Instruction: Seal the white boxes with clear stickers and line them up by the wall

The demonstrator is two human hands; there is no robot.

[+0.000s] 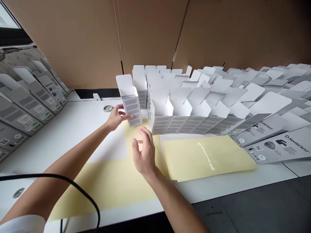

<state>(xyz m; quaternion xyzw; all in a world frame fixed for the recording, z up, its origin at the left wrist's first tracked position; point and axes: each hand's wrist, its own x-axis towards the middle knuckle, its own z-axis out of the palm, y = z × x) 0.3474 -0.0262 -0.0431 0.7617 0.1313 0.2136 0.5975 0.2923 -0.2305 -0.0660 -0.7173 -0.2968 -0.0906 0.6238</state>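
My left hand (118, 117) grips a small white and grey carton (132, 110) by its lower part, thumb on the printed face. The carton is upright with its top flap raised. Close to its lower right, my right hand (145, 149) is held above the yellow paper sheets (107, 184), fingers curved and apart from the thumb, with nothing in it. Just beyond the right hand begins a row of similar open-topped cartons (159, 124) with their flaps standing up.
A stack of yellow paper (209, 158) lies at the table's front right. Many more cartons (279, 145) crowd the right side; others (26, 110) line the left. A brown panel (150, 35) stands behind. A black cable (80, 191) loops across the lower left, and a metal ring (108, 108) sits in the tabletop.
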